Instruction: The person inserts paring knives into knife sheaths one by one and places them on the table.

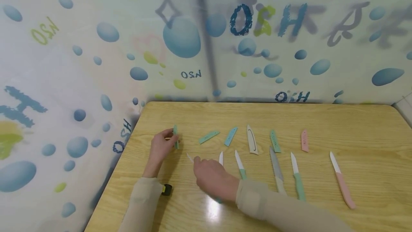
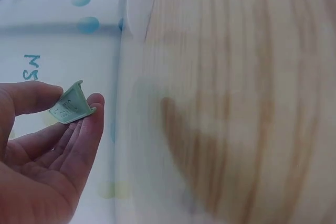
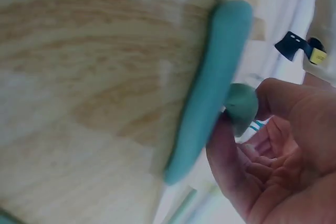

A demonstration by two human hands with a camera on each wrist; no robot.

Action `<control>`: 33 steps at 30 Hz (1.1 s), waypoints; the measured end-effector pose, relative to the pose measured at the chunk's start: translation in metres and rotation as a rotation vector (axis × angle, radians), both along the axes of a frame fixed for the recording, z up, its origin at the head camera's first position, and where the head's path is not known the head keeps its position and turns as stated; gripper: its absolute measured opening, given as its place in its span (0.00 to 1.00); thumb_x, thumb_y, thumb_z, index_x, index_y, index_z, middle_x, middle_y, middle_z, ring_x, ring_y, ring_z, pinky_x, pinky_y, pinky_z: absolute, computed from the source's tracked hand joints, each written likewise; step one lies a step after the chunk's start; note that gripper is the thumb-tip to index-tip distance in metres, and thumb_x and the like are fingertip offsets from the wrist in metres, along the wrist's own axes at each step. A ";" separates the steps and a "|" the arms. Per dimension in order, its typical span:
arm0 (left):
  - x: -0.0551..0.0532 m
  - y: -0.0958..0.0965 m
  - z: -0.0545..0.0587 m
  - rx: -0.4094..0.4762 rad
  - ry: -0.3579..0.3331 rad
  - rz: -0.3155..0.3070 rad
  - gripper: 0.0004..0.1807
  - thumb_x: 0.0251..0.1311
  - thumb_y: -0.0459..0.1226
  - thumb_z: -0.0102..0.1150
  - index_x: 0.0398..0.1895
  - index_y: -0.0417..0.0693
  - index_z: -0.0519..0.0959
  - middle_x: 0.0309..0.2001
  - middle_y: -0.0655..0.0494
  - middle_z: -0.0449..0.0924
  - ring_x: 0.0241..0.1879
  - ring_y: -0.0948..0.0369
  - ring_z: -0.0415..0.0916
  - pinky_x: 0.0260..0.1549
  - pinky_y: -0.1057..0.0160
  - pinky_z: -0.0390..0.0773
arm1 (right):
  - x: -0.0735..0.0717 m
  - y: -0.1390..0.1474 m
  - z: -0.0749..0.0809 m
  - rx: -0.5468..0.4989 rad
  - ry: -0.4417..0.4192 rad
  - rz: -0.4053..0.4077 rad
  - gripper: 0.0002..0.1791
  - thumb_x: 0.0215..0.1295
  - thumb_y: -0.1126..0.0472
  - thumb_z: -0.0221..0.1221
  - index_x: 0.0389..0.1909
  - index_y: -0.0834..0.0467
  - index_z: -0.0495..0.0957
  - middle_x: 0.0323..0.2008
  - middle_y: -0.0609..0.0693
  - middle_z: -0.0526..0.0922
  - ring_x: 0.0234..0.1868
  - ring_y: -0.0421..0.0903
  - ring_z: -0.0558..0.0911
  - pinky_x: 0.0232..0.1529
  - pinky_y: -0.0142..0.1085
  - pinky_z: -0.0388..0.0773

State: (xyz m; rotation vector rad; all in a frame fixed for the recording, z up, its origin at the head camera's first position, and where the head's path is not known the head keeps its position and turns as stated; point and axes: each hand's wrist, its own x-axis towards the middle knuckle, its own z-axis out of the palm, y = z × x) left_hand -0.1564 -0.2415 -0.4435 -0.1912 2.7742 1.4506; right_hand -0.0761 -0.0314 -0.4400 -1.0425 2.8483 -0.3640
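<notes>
Between thumb and fingers, my left hand [image 1: 162, 146] pinches a light green knife sheath [image 1: 175, 137], held up above the left part of the table. In the left wrist view the sheath [image 2: 72, 104] shows small holes and an open end. My right hand [image 1: 214, 177] grips a paring knife by its green handle [image 3: 242, 107], mostly hidden by the fingers; its pale blade [image 1: 190, 157] points toward the sheath. Below that hand lies a knife with a blue-green handle [image 3: 212, 93], partly covered in the head view.
Beyond the hands lie a green sheath [image 1: 209, 137], a blue one [image 1: 231, 136], a white one [image 1: 252, 140], another green one [image 1: 275, 141] and a pink one [image 1: 304, 140]. Nearer are green-handled knives [image 1: 299, 186], a cream-handled knife [image 1: 279, 184] and a pink-handled knife [image 1: 345, 189].
</notes>
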 end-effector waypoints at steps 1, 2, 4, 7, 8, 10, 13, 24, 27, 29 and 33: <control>-0.001 0.001 0.000 0.007 -0.002 0.006 0.23 0.72 0.37 0.60 0.66 0.36 0.77 0.51 0.39 0.85 0.49 0.46 0.86 0.41 0.62 0.86 | 0.000 0.002 0.002 -0.003 0.005 0.004 0.12 0.63 0.66 0.65 0.31 0.57 0.68 0.16 0.42 0.64 0.14 0.34 0.60 0.10 0.23 0.58; -0.001 0.001 -0.001 0.014 -0.002 0.011 0.23 0.72 0.37 0.60 0.66 0.36 0.77 0.51 0.39 0.85 0.49 0.46 0.86 0.41 0.62 0.86 | 0.000 0.005 0.004 0.000 0.028 0.017 0.13 0.63 0.66 0.65 0.28 0.57 0.68 0.16 0.42 0.63 0.14 0.34 0.59 0.10 0.22 0.58; -0.002 0.002 -0.002 0.033 0.004 0.024 0.23 0.72 0.36 0.60 0.66 0.36 0.77 0.51 0.39 0.85 0.48 0.47 0.86 0.41 0.64 0.86 | -0.001 0.011 0.008 -0.003 0.063 0.033 0.15 0.63 0.66 0.65 0.24 0.55 0.68 0.16 0.42 0.63 0.15 0.33 0.58 0.10 0.21 0.57; -0.001 0.005 -0.003 0.096 0.026 0.041 0.22 0.71 0.35 0.61 0.65 0.35 0.78 0.50 0.39 0.85 0.45 0.49 0.86 0.40 0.65 0.87 | -0.001 0.023 0.014 -0.046 0.105 0.019 0.18 0.61 0.68 0.66 0.20 0.54 0.67 0.17 0.42 0.63 0.17 0.34 0.58 0.10 0.22 0.58; 0.000 0.007 -0.004 0.118 0.035 0.040 0.22 0.71 0.35 0.61 0.65 0.34 0.78 0.49 0.38 0.84 0.44 0.50 0.87 0.40 0.65 0.87 | -0.002 0.028 0.015 -0.068 0.110 0.007 0.18 0.59 0.68 0.66 0.19 0.54 0.67 0.17 0.43 0.63 0.18 0.34 0.57 0.10 0.22 0.58; 0.001 0.012 -0.005 0.167 0.049 0.029 0.22 0.71 0.33 0.61 0.64 0.33 0.77 0.48 0.37 0.84 0.41 0.51 0.87 0.40 0.64 0.88 | -0.004 0.038 0.018 -0.133 0.087 -0.040 0.18 0.57 0.70 0.64 0.18 0.54 0.65 0.17 0.44 0.63 0.18 0.35 0.57 0.10 0.24 0.57; 0.004 0.022 -0.006 0.235 0.050 0.024 0.22 0.70 0.32 0.61 0.64 0.31 0.77 0.48 0.37 0.83 0.38 0.56 0.86 0.40 0.63 0.88 | -0.006 0.055 0.021 -0.203 0.085 -0.102 0.15 0.55 0.68 0.63 0.20 0.54 0.65 0.16 0.43 0.62 0.17 0.35 0.57 0.12 0.25 0.54; 0.010 0.061 -0.001 0.725 -0.070 0.024 0.17 0.71 0.31 0.62 0.58 0.31 0.74 0.48 0.40 0.84 0.41 0.57 0.87 0.44 0.63 0.87 | -0.005 0.114 0.033 -0.293 0.066 -0.266 0.05 0.64 0.63 0.61 0.39 0.59 0.81 0.12 0.37 0.63 0.12 0.33 0.59 0.10 0.27 0.55; 0.012 0.074 0.000 0.839 -0.084 0.002 0.14 0.73 0.28 0.58 0.56 0.30 0.72 0.44 0.45 0.84 0.41 0.57 0.87 0.43 0.63 0.87 | -0.003 0.128 0.034 -0.314 0.041 -0.314 0.09 0.66 0.64 0.60 0.44 0.61 0.83 0.14 0.38 0.66 0.12 0.34 0.61 0.10 0.28 0.58; 0.014 0.082 0.002 0.892 -0.101 -0.015 0.12 0.74 0.27 0.56 0.56 0.30 0.71 0.44 0.46 0.85 0.42 0.57 0.87 0.44 0.63 0.87 | -0.001 0.137 0.034 -0.330 0.012 -0.347 0.11 0.67 0.64 0.60 0.48 0.62 0.83 0.15 0.39 0.68 0.12 0.34 0.61 0.11 0.28 0.59; 0.017 0.098 0.006 0.980 -0.130 -0.057 0.11 0.75 0.27 0.54 0.55 0.33 0.69 0.49 0.43 0.87 0.46 0.56 0.88 0.45 0.63 0.87 | 0.002 0.153 0.033 -0.365 -0.003 -0.382 0.10 0.68 0.65 0.60 0.47 0.61 0.82 0.18 0.39 0.71 0.14 0.33 0.62 0.12 0.29 0.62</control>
